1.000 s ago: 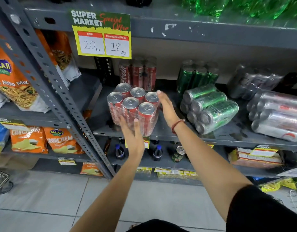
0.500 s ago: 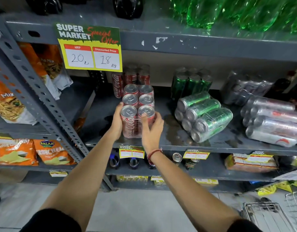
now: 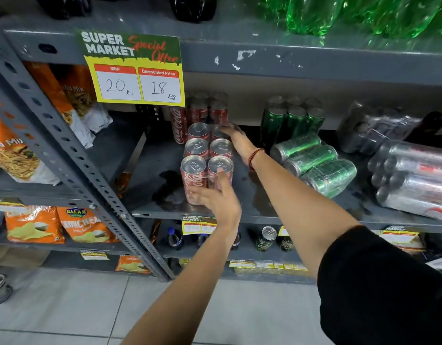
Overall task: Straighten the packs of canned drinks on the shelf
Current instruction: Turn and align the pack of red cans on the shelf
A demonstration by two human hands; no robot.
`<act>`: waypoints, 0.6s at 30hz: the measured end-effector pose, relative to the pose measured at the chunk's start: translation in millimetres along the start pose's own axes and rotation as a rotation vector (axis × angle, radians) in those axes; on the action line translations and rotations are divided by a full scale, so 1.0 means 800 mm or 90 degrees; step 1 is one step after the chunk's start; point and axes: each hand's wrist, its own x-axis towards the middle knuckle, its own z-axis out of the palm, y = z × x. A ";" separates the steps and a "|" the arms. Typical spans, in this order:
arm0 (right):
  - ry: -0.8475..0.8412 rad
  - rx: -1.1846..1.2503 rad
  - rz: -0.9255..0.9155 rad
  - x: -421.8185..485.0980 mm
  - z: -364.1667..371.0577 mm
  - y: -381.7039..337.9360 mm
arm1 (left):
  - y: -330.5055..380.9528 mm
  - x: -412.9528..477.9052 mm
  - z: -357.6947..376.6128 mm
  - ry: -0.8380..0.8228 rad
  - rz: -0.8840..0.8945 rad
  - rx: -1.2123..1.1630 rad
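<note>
Left hand (image 3: pixel 216 197) fingers spread, flat against front of the red Coca-Cola six-pack (image 3: pixel 207 158), not gripping. Right hand (image 3: pixel 237 139) reaches deep along pack's right rear side, fingers extended, touching back cans; red thread on wrist. Pack stands upright on grey shelf (image 3: pixel 264 212), left of toppled green can pack (image 3: pixel 314 163) and silver can pack (image 3: pixel 414 180). Sign (image 3: pixel 133 68) reads "SUPER MARKET Special Offer", MRP 20, Discounted Price 18. Balaji snack bags (image 3: pixel 78 224) lower left.
</note>
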 end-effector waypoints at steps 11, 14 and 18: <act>0.202 -0.032 -0.073 -0.041 0.016 0.041 | 0.023 0.125 -0.079 -0.061 -0.053 -0.057; 0.268 -0.046 -0.110 -0.066 0.036 0.056 | 0.041 0.151 -0.102 -0.158 -0.042 -0.064; 0.377 -0.055 -0.133 -0.086 0.068 0.070 | 0.064 0.167 -0.114 -0.210 -0.008 -0.044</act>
